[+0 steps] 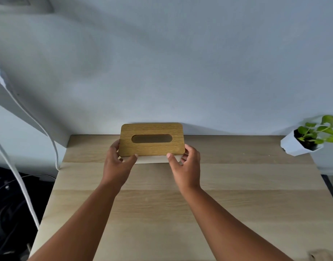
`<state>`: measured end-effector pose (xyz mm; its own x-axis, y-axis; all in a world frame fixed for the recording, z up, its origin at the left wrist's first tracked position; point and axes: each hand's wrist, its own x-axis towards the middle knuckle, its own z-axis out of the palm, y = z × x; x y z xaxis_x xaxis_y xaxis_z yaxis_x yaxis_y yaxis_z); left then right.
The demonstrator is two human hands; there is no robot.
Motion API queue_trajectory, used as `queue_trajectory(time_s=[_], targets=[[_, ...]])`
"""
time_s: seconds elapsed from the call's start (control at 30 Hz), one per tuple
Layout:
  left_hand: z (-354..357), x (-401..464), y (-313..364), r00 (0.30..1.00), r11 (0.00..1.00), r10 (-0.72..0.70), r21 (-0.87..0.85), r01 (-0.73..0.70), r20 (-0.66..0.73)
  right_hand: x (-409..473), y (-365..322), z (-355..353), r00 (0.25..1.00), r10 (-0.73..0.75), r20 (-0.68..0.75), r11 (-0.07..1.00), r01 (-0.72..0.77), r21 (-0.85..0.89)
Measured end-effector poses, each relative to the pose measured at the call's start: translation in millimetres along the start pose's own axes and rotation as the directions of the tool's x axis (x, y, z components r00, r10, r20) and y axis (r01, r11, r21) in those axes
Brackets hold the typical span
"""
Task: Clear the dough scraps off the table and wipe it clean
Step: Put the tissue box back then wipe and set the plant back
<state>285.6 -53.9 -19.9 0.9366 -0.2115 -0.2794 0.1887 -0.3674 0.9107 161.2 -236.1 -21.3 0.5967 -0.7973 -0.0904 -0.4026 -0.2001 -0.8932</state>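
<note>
Nearest: two bare forearms reaching out over one pale wooden surface (pixel 237 185), largest thing in view, set against a plain wall. At its far middle edge, one tissue box (pixel 151 143) with a wooden slotted lid and a white base; no tissue seen in the slot. Left hand (pixel 117 162) gripping the box's left end, thumb pressed on the lid's front edge. Right hand (pixel 186 162) gripping the right end likewise, fingers curled round the corner. One potted plant (pixel 312 140) in a white faceted pot at the far right corner, well apart from the box. Two white cables (pixel 20 178) hanging off the left side. A few tiny pale specks (pixel 243 153), probably dough scraps, near the far right; too small to count surely.

Likely risks: lid lifting away from its base if pulled by the edges alone; crumbs smeared rather than gathered; plant knocked during a wide wipe.
</note>
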Motion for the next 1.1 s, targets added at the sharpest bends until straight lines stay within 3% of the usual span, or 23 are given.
queue_trajectory(time_s=[0.27,0.5,0.73,1.1], targets=[[1.0,-1.4,5.1,0.999,0.995,0.022,0.102,-0.019,-0.031,1.8,-6.4,-7.1,0.996,0.0,0.09,0.998,0.005,-0.056],[1.8,-35.6,11.5,0.985,0.962,0.084,0.27,-0.041,-0.152,-15.8,-2.9,-37.2,0.985,-0.065,0.157,0.988,0.085,-0.128],[22.1,-85.6,22.0,0.967,0.916,0.226,0.364,-0.17,-0.117,-44.4,10.5,-77.2,0.979,-0.101,0.177,0.986,0.123,-0.116],[97.0,-172.7,-1.7,0.969,0.866,0.242,0.441,-0.238,0.047,-78.8,71.0,-187.6,0.978,-0.139,0.158,0.97,0.167,-0.178]])
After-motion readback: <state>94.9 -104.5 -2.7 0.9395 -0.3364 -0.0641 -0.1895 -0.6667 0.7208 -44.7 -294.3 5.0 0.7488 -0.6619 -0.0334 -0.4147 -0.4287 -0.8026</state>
